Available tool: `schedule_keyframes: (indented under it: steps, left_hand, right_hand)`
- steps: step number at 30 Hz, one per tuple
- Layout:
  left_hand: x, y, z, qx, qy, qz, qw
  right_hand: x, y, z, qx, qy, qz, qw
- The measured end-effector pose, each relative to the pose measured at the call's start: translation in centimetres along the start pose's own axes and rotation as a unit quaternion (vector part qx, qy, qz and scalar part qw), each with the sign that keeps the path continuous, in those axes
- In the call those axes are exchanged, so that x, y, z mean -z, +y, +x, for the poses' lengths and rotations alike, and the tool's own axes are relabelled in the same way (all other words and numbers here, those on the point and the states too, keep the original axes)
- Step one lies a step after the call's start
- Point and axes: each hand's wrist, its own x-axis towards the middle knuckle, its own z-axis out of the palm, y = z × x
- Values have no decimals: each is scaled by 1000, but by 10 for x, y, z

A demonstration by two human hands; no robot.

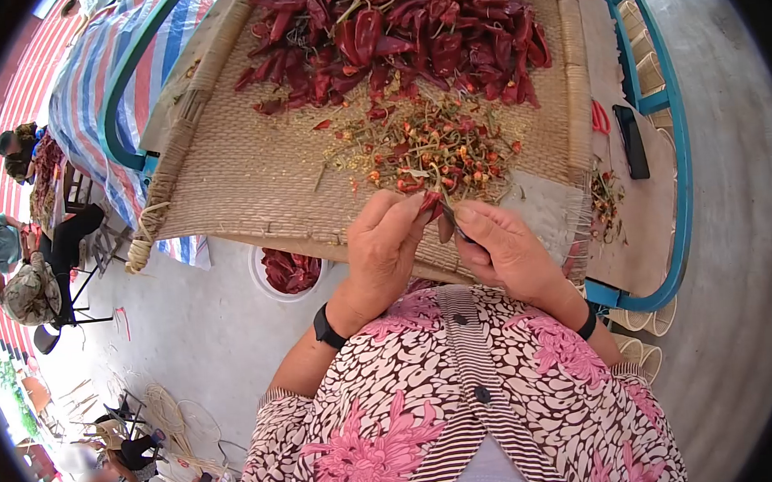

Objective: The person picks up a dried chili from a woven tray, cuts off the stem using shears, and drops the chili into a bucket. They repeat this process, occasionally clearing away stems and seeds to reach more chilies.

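Observation:
My left hand is closed on a dried red chili pepper, pinched between thumb and forefinger. My right hand meets it at the stem end, its fingers closed round a small dark blade-like tool that is mostly hidden. Both hands are over the near edge of a woven tray. Just beyond them lies a pile of cut-off stems and caps with scattered yellow seeds. A large heap of dried red chilies covers the far part of the tray.
A white tub of red chilies stands on the floor to the left. Teal metal rails flank the tray. A dark phone and a red-handled item lie at the right. Several people sit at the far left by a striped sheet.

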Motion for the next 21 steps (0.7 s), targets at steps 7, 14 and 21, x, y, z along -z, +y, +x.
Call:
schedule_keyframes:
  steps: [7,14,21]
  left_hand:
    - [-3,-7,-2,-17,44,-39,998]
    - [4,-6,0,138,-40,-123,982]
    - [4,8,-19,342,-217,-357,842]
  right_hand:
    - [4,3,5,-119,-128,250,952]
    - [4,18,10,130,70,-150,978]
    - [17,-1,10,292,375,-361,802]
